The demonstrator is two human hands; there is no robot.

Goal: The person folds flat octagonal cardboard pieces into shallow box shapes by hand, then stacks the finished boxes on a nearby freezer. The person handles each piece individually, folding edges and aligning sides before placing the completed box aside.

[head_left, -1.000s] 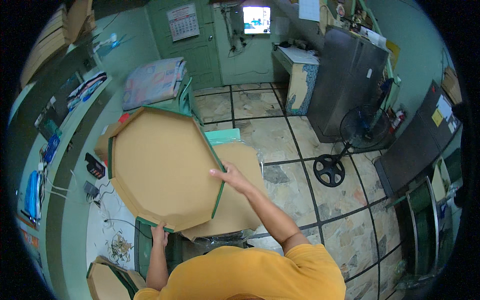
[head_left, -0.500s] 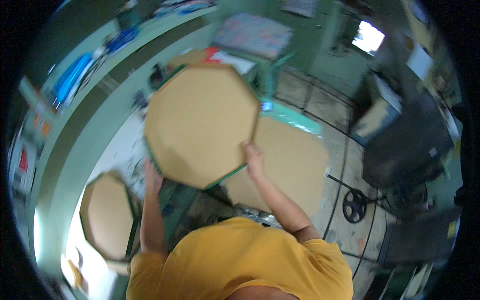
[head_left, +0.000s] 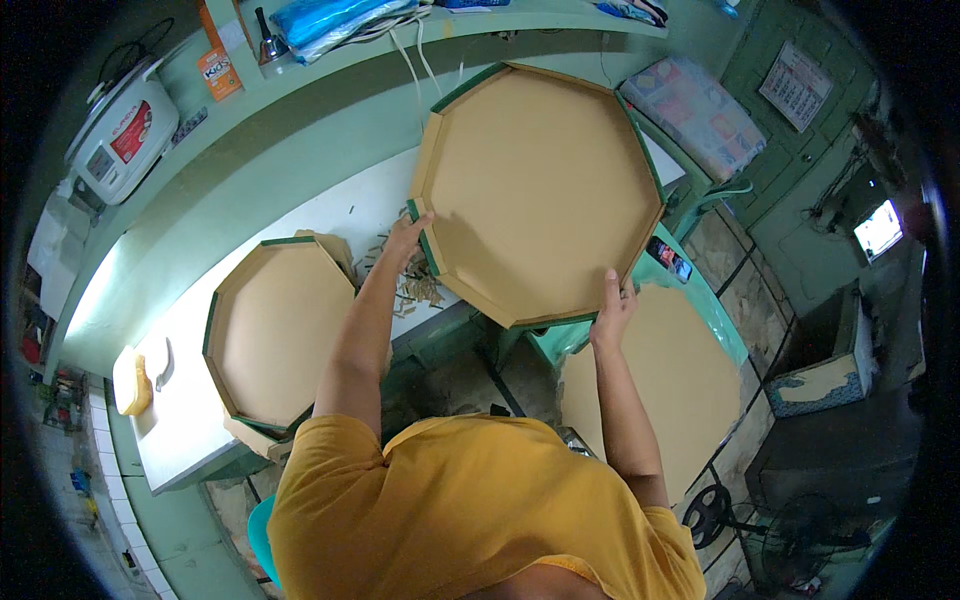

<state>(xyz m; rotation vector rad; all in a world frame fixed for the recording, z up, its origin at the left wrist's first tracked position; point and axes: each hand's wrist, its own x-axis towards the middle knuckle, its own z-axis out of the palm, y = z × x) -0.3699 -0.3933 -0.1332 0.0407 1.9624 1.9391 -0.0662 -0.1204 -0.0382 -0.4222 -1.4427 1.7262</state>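
Note:
Both my hands hold an octagonal cardboard tray [head_left: 540,190] with low folded walls and a green outer edge, tilted so its hollow side faces me. My left hand [head_left: 404,240] is closed on its lower left wall. At the lower right edge my right hand [head_left: 613,308] grips it, thumb on the inner side and fingers mostly hidden behind. A second octagonal tray [head_left: 280,330] rests on the white table [head_left: 190,440] to my left, over other cardboard. Between them, small cardboard scraps [head_left: 418,288] lie scattered on the tabletop.
Flat cardboard [head_left: 660,380] lies at my right, beside a green surface with a phone [head_left: 670,258]. A yellow object [head_left: 133,382] sits at the table's left end. The curved shelf above holds a rice cooker [head_left: 122,135] and a bell [head_left: 268,40]. A fan [head_left: 800,540] stands at lower right.
My view has swung left, so the scene sits further right in the picture. The held tray is tilted differently, its inner walls now showing. Both hands still hold it.

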